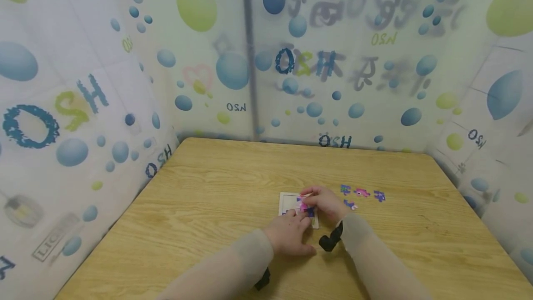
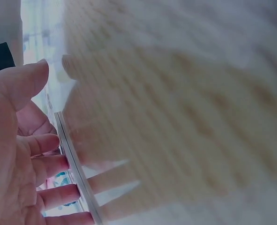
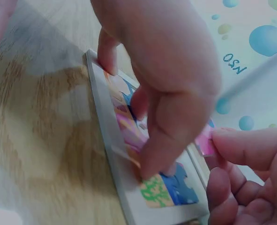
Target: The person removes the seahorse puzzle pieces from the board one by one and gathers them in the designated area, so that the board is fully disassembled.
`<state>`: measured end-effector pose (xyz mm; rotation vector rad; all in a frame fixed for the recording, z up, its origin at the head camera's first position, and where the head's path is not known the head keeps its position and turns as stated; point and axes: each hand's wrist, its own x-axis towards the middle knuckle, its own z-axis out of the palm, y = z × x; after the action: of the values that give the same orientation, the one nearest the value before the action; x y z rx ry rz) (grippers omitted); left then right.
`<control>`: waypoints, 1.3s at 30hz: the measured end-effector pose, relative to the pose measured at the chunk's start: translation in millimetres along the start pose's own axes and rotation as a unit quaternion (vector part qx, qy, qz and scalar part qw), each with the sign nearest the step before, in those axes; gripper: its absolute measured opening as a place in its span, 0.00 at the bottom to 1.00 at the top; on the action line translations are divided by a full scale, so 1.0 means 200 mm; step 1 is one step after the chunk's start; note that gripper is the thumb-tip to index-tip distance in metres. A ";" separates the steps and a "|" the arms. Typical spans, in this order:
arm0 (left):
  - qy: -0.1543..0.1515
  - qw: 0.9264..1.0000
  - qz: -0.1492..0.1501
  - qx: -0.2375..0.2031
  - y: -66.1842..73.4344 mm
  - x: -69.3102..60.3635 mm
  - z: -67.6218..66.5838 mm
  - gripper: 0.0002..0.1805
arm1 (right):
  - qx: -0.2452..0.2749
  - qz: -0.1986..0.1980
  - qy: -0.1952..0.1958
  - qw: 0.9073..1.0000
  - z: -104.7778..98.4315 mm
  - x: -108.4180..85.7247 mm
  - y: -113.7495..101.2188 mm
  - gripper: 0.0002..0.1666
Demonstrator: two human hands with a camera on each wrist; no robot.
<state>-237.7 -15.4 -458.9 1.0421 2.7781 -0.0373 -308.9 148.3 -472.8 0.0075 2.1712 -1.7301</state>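
A white-framed jigsaw puzzle board (image 1: pixel 284 202) lies on the table under both hands, with pink, blue and green pieces fitted in part of it. My left hand (image 1: pixel 289 234) rests its fingertips on the board and its pieces; in the left wrist view the fingers (image 2: pixel 58 196) reach over the board's edge (image 2: pixel 77 171). Between thumb and finger, my right hand (image 3: pixel 250 173) pinches a pink puzzle piece (image 3: pixel 205 141) at the board's far side. The fingers cover part of the picture, so some of the fitted pieces are hidden.
Several loose puzzle pieces (image 1: pixel 362 192) lie on the wooden table (image 1: pixel 208 189) to the right of the board. Printed curtains (image 1: pixel 216 82) hang around the table's back and sides. Each wrist wears a black camera mount (image 1: pixel 331 240).
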 end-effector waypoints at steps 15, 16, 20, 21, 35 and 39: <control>-0.002 1.000 -0.001 -0.011 0.00 0.00 0.00 0.44 | -0.036 -0.031 0.002 0.999 -0.23 -0.06 0.02 0.18; -0.003 1.000 -0.001 -0.012 0.00 0.00 0.00 0.44 | -0.039 -0.034 -0.001 0.999 -0.25 -0.07 0.03 0.18; -0.007 1.000 -0.002 -0.014 0.00 0.00 0.00 0.44 | -0.037 -0.032 0.003 0.999 -0.33 -0.10 0.05 0.16; -0.007 1.000 -0.002 -0.013 0.00 0.00 0.00 0.44 | -0.037 -0.030 0.006 0.999 -0.35 -0.11 0.06 0.16; 0.007 1.000 -0.006 -0.004 0.02 -0.02 -0.01 0.44 | -0.079 -0.038 0.019 0.996 -0.62 -0.21 0.14 0.17; 0.005 1.000 -0.009 -0.002 0.02 -0.02 -0.01 0.44 | -0.093 -0.025 0.028 0.995 -0.67 -0.23 0.15 0.20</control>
<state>-232.4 -15.6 -456.3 1.0206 2.7950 -0.0293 -295.6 291.8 -463.6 -0.0472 2.3859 -1.5635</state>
